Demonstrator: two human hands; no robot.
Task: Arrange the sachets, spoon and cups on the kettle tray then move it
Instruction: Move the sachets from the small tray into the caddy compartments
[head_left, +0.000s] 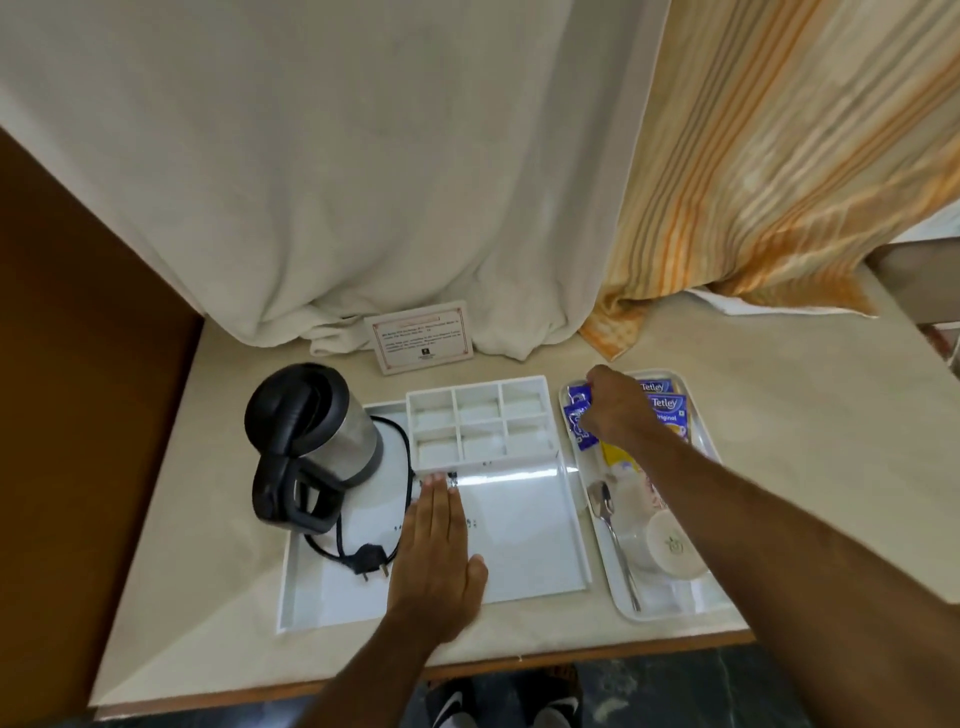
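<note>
Two bare hands work — the left hand (434, 545) lies flat, fingers spread straight on the kettle tray (524, 540); the right hand (615, 410), arm outstretched, pinches blue sachets (577, 421) on the side tray (670, 603)

Kettle tray floor (519, 540): bare on its right half.
Left side: kettle (311, 441), cord and plug (371, 564) block.
Compartments (478, 423): apparently empty.
Behind: curtain (363, 182), card (421, 338) close in.

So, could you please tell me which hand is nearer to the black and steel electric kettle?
Left. The left hand lies flat on the white tray just right of the kettle; the right hand is farther right, at the blue sachets.
</note>
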